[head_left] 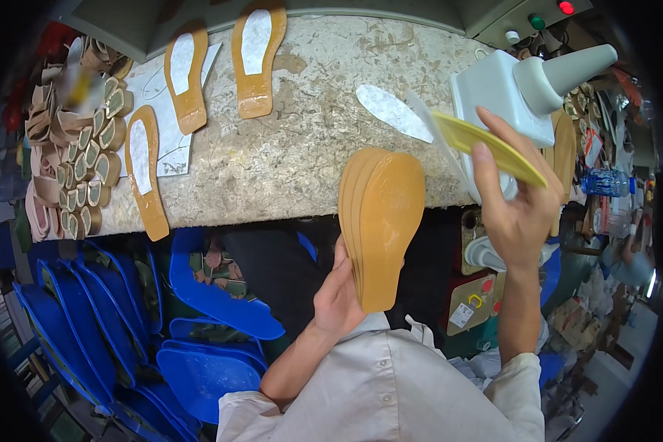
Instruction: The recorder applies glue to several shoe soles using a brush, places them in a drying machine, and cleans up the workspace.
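My left hand (337, 295) grips a fanned stack of tan shoe insoles (384, 228) by its narrow lower end, near the bench's front edge. In my raised right hand (521, 202) is a yellow scraper (493, 149) with a thin translucent blade, pinched between thumb and fingers. Just beyond that hand stands a white jug (486, 92) with a long grey nozzle. A loose white oval pad (392, 112) lies on the bench left of the blade. Three more tan insoles lie farther left, one of them (259, 96) at the back, each bearing a white pad.
White patterned sheets (175, 151) lie under the left insoles on the worn bench (309, 162). Piled heel-shaped parts (81, 169) crowd its left end. Blue trays (214, 379) stand below left. At right are a blue-labelled bottle (608, 183) and a panel with lit buttons (538, 20).
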{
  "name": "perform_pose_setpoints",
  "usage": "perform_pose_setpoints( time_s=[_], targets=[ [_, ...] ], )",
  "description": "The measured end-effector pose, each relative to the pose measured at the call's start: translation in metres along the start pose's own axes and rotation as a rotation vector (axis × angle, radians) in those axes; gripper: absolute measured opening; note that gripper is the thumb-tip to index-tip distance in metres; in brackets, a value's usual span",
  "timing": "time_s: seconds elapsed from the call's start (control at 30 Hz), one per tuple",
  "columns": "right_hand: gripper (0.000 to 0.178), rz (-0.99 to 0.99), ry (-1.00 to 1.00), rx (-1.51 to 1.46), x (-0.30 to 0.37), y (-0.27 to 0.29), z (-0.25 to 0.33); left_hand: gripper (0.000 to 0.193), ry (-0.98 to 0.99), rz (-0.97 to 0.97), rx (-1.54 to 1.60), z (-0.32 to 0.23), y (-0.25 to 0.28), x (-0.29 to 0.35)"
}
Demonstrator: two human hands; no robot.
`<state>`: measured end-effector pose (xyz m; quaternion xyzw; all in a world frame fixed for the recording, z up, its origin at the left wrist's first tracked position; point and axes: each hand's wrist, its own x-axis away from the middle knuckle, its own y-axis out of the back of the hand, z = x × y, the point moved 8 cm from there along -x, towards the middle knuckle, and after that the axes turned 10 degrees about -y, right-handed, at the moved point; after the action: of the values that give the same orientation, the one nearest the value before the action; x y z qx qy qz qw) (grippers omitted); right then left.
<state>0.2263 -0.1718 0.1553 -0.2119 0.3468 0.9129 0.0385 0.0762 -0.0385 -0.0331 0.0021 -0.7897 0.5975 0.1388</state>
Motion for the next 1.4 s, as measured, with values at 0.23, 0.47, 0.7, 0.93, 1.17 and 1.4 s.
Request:
perform_pose_setpoints(
  time_s=[0.23,0.47,0.7,0.93,1.17,1.4],
  targets=[
    [0.046,0.068,0.148,0.317,0.042,-0.002,0.051,0.061,-0.001,0.006,0.012,0.002,-0.009,-0.003],
    [0.057,0.166,0.205,0.344,0.078,-0.045,0.054,0.058,0.004,-0.004,0.061,0.006,-0.013,-0.005],
    [0.061,0.287,0.167,0.273,0.082,-0.055,0.050,0.058,-0.023,0.005,0.051,0.003,-0.011,-0.005],
    [0.060,0.440,0.237,0.352,0.096,-0.059,0.051,0.056,-0.005,-0.031,-0.043,-0.004,-0.009,-0.007],
    [0.056,0.604,0.474,0.366,0.101,-0.052,0.047,0.057,-0.032,-0.076,-0.158,-0.011,-0.006,-0.015],
    [0.055,0.644,0.498,0.368,0.109,-0.044,0.038,0.053,-0.075,-0.134,-0.435,-0.011,-0.002,-0.021]
  ],
)
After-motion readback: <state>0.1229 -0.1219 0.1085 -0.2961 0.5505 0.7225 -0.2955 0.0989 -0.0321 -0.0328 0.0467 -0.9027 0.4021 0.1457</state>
